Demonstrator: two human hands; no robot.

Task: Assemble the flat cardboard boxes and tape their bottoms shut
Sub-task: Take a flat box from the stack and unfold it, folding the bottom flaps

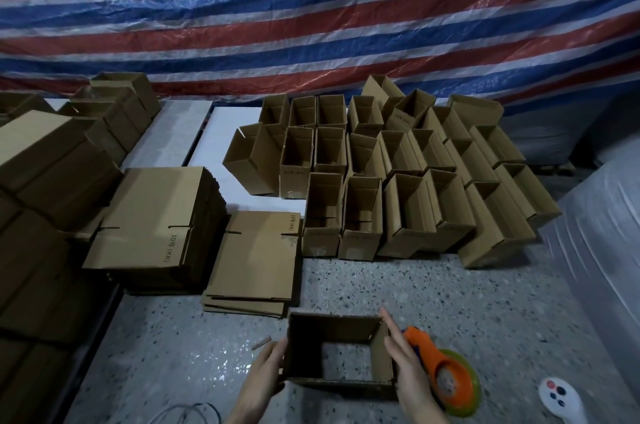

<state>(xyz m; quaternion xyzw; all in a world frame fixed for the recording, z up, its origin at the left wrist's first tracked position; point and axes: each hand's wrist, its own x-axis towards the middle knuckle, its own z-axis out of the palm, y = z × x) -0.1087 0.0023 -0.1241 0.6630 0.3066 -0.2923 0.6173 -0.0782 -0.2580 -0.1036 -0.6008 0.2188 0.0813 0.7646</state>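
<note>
I'm pressing the open cardboard box between my left hand and right hand (fingers straight, palms flat against its side walls).

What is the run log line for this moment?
left hand: on box left side; right hand: on right side; bottom: open; tape dispenser: beside box

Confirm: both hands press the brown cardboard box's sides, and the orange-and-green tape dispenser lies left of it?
No. In the head view the orange-and-green tape dispenser lies right of the brown cardboard box; left hand and right hand press its sides.
</note>
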